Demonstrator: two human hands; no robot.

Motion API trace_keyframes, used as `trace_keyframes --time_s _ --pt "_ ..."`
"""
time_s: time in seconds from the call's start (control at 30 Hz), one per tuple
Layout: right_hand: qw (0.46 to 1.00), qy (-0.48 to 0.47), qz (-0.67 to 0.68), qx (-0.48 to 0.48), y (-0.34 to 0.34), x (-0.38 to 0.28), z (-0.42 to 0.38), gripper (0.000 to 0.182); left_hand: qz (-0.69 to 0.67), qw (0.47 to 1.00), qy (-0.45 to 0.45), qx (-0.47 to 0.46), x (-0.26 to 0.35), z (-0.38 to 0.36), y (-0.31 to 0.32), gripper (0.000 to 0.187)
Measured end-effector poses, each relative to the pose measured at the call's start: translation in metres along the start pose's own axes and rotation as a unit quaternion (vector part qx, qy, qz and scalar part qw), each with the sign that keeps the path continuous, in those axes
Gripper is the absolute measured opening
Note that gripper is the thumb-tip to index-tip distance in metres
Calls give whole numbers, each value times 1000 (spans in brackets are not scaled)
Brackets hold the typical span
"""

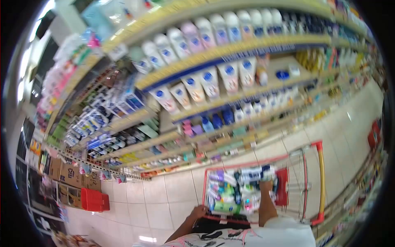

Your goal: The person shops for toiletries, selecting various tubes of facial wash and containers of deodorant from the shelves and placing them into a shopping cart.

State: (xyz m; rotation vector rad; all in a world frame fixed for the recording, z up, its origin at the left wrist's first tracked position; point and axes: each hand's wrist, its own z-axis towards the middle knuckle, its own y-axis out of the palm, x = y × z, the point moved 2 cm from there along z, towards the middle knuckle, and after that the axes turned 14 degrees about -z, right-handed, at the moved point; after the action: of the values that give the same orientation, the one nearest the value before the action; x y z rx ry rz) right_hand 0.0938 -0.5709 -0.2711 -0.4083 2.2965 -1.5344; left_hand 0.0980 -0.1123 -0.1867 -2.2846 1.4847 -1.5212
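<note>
A shopping cart [320, 185] with a red rim and a yellow handle stands in front of me, holding many packed bottles and tubes [230, 191]. My left hand [199, 211] is at the cart's near left corner, its fingers curled at the red rim. Inside the cart, my right hand [266, 186] reaches down onto the goods near the red panel [282, 186]. Its fingers are blurred among white and dark packages, so whether it grips one does not show. A green pack [227, 207] lies at the cart's near side.
Shelves [230, 49] run along the far side with white tubes [210, 83] and roll-on deodorants [220, 31]. Red shopping baskets [95, 200] are stacked on the tiled floor at left, beside cardboard boxes [76, 175]. More shelving [349, 210] borders the right side.
</note>
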Motion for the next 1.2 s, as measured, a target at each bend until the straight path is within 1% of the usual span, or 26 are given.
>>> trace_keyframes --time_s 0.03,0.07,0.1,0.13,0.17,0.2,0.23,0.27,0.3,0.37,0.43,0.5,0.57,0.6,0.63,0.67,0.7,0.73,0.77,0.8,0.83,0.9,0.97,1.03,1.07,1.2 --pt "995 -46 56 -62 -9 2 0 73 -28 997 -54 -56 9 0 -4 40" --pt "989 -64 129 -31 7 13 3 69 -47 994 -72 -71 20 -2 -13 41" --pt "982 11 187 -34 53 28 20 63 -65 989 -90 -92 30 -2 -20 42" --pt "943 40 293 -149 22 21 6 57 -66 991 -77 -84 39 4 -30 42" --pt "880 68 391 -262 0 16 -13 51 -26 979 -113 -170 44 14 -36 45" --pt "857 35 461 -227 3 10 -19 45 15 956 -147 -255 55 21 -38 50" --pt "829 2 526 -190 11 10 -23 39 -47 971 -123 -202 111 9 -53 53" --pt "837 -22 522 -162 -5 -3 -39 39 -108 978 -91 -152 170 -4 -69 58" --pt "844 -43 518 -134 -53 -29 -83 39 -164 979 -54 -107 229 -17 -86 64" --pt "834 -110 514 -167 -137 -85 -145 46 -266 941 59 -200 273 2 -84 78" --pt "835 -206 485 -159 -222 -141 -200 54 -169 924 316 -135 308 14 -87 77" --pt "803 -337 478 -114 -263 -179 -208 64 -129 922 341 -129 329 23 -114 76" --pt "786 -369 429 -248 -339 -196 -219 55 -233 901 359 -68 360 15 -162 70" --pt "784 -424 412 -188 -364 -208 -212 46 -287 901 299 -131 357 30 -182 66" --pt "811 -417 365 -185 -392 -220 -201 38 -339 892 227 -195 353 44 -202 63" --pt "807 -454 366 -92 -427 -236 -203 39 -399 886 175 -158 398 8 -248 57" --pt "777 -486 399 -37 -469 -256 -211 38 -445 845 234 -183 406 15 -269 54" --pt "771 -483 415 -21 -514 -276 -233 41 -435 814 324 -209 418 10 -292 50" --pt "745 -515 425 2 -548 -293 -253 46 -442 782 362 -248 431 5 -314 48" --pt "729 -519 445 -20 -567 -306 -263 41 -432 777 393 -235 445 -2 -329 47" --pt "730 -516 448 -13 -580 -315 -269 41 -428 776 394 -243 450 -2 -337 47" --pt "761 -544 353 -9 -596 -328 -282 34 -452 723 440 -281 456 -2 -350 47" --pt "770 -537 344 20 -602 -338 -291 30 -451 713 440 -308 455 1 -355 49" --pt "791 -542 284 30 -602 -347 -293 30 -419 748 449 -251 454 3 -356 52" --pt "819 -518 246 27 -605 -349 -298 27 -417 745 452 -258 454 3 -356 52" --pt "823 -540 166 50 -611 -361 -305 27 -390 755 479 -218 449 11 -356 60"
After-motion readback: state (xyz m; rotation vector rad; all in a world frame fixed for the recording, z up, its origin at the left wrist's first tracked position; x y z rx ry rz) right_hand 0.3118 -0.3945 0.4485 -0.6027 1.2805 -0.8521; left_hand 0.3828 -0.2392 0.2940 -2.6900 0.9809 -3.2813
